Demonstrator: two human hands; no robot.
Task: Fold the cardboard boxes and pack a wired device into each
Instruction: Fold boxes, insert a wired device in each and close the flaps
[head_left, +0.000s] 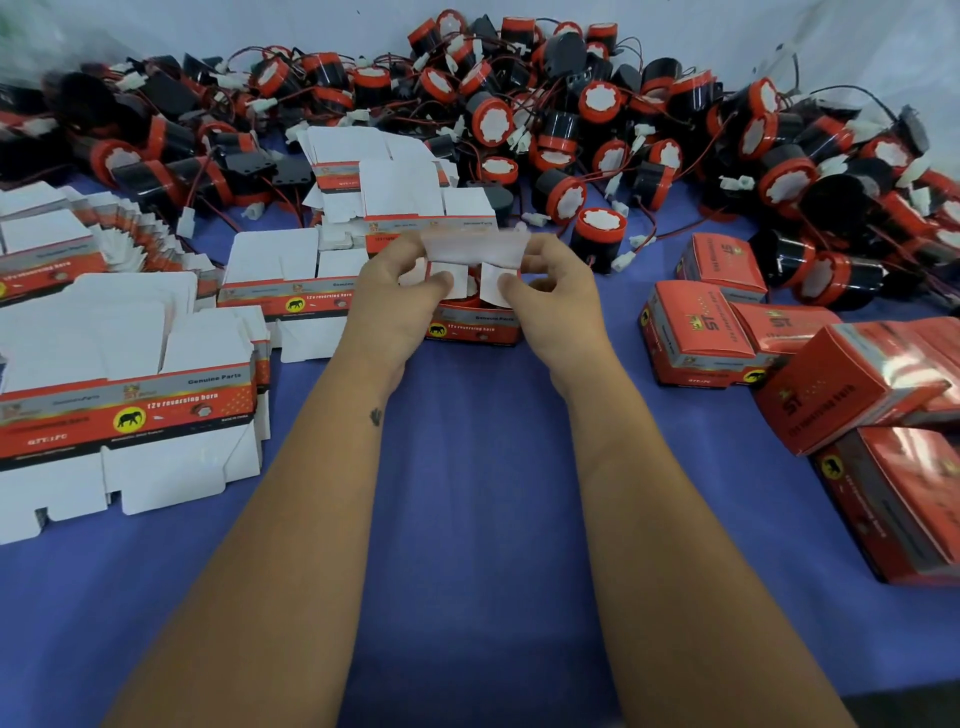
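Observation:
A small red cardboard box (475, 327) with an elephant logo stands on the blue table at the centre. My left hand (400, 296) and my right hand (550, 291) hold it from either side. Each thumb presses a white side flap inward, and my fingers curl round the blurred white top flap (475, 247). Something red shows inside the box between the flaps. A big heap of black and red wired devices (571, 119) lies across the back of the table.
Stacks of flat, unfolded boxes (130, 405) lie at the left and behind my hands (405, 197). Several closed red boxes (727, 332) are piled at the right. Bare blue table (478, 493) stretches between my forearms.

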